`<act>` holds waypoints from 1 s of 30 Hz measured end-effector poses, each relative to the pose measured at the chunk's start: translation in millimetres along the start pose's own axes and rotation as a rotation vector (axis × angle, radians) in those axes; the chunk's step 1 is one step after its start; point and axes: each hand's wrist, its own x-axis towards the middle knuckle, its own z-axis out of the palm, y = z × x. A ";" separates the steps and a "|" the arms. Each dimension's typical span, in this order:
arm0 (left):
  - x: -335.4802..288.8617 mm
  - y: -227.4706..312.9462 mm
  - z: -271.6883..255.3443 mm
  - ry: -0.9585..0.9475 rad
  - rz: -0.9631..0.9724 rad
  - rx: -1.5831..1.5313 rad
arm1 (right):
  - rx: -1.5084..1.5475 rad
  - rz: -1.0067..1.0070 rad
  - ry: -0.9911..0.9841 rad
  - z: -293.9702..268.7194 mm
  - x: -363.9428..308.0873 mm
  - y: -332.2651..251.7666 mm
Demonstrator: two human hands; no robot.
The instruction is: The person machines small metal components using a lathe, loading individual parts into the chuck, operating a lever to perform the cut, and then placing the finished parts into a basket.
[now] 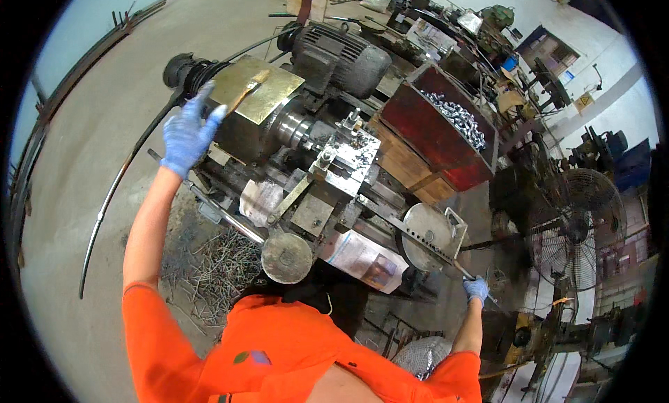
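My left hand [187, 138], in a pale blue glove, is raised beside the lathe's headstock with its fingers apart. Its thumb tip is close to the handle of a brush [245, 95], whose bristles rest on a brass-coloured plate [261, 109] on top of the headstock. On the right, my gloved right hand [476, 289] is closed round a lever rod [461, 269] by a round disc [425, 230]. Between the hands are the shiny spindle [293, 127] and a slide [352, 162] strewn with bright metal chips. Whether a workpiece sits in the spindle cannot be made out.
A motor [341, 58] stands behind the headstock. Right of it, a red bin [411, 117] holds many small metal parts. A large fan [578, 222] is at the right. Metal rod scraps [230, 270] litter the floor, and a long bar [115, 197] juts out left.
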 end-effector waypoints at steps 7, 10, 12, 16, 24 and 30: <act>-12.0 4.8 53.1 0.060 0.260 -0.141 | 0.068 0.006 0.033 -7.2 -35.1 0.1; -41.3 52.4 36.8 -0.027 0.333 -0.365 | 0.042 0.047 -0.006 -8.0 -37.9 7.1; -59.2 69.9 47.2 -0.098 0.348 -0.383 | 0.054 0.102 -0.025 -1.2 -33.8 7.4; -62.6 88.4 72.6 -0.218 0.283 -0.418 | 0.031 0.058 0.044 5.7 -32.7 11.4; -59.8 81.5 63.4 -0.439 0.313 -0.131 | 0.080 0.118 -0.011 3.1 -38.0 3.3; -36.2 64.2 1.7 -0.127 0.214 -0.443 | 0.015 0.052 0.116 6.8 -58.4 10.4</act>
